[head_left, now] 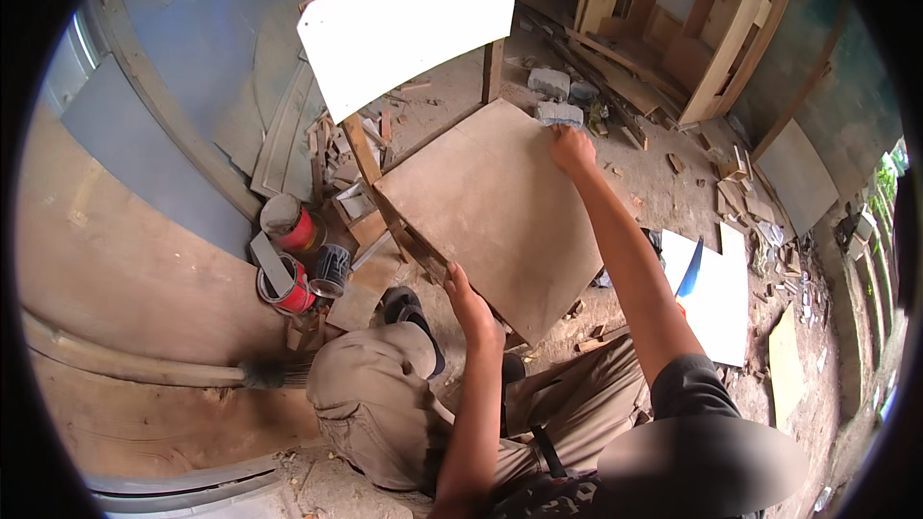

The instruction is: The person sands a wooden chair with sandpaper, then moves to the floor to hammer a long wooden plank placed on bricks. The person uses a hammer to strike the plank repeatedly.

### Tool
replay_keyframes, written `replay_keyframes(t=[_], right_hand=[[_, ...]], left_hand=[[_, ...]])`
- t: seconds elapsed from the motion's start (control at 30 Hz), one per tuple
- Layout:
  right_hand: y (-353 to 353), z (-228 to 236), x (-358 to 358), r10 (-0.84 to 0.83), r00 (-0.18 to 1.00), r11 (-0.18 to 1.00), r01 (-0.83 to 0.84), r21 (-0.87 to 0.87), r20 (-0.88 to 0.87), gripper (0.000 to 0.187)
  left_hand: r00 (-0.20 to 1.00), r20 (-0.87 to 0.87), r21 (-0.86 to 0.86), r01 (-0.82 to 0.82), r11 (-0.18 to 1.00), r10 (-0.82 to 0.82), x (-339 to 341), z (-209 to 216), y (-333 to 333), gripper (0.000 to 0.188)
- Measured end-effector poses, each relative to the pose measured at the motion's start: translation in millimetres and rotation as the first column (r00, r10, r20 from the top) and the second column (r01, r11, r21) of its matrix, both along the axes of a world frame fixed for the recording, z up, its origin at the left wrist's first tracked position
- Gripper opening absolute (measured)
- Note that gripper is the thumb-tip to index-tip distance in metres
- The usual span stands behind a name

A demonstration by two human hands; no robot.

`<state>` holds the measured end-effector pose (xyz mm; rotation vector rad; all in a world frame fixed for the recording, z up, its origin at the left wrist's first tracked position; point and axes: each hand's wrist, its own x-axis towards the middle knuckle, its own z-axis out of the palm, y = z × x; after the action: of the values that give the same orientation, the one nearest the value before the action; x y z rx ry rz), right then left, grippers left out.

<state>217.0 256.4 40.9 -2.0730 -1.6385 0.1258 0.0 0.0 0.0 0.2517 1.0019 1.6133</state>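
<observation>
A chair (pixel 495 216) stands tilted in front of me, with a flat, dusty tan seat board and dark wooden posts. A glaring white back panel (pixel 413 29) is fixed across its posts at the far end. My left hand (pixel 471 308) grips the near left edge of the seat, thumb on the rim and the other fingers partly hidden. At the seat's far right edge, my right hand (pixel 574 149) is closed with the arm stretched out. A grey-blue block-like piece (pixel 560 114) shows just beyond its fingers; whether the hand holds it is unclear.
Red paint cans (pixel 288 293) and a dark can (pixel 331 270) stand left of the chair. A handsaw (pixel 690 274) lies over a white board (pixel 707 322) on the right. Wood scraps and grey blocks (pixel 549 84) litter the floor; a broom (pixel 260 375) is at lower left.
</observation>
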Motion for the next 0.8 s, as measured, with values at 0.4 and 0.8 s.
replay_keyframes(t=[0.4,0.8], right_hand=[[-81.2,-4.4,97.4,-0.120,0.983,0.980,0.139,0.140,-0.135,0.043],[-162.1,-1.3,28.3,-0.054,0.916,0.972,0.139,0.188,-0.398,0.042]], left_hand=[[0.918,-0.363,0.030,-0.161,0.987,0.161,2.3,8.7,34.6,0.070],[0.222,-0.950,-0.201,0.108,0.974,-0.221,-119.9,24.8,127.7,0.067]])
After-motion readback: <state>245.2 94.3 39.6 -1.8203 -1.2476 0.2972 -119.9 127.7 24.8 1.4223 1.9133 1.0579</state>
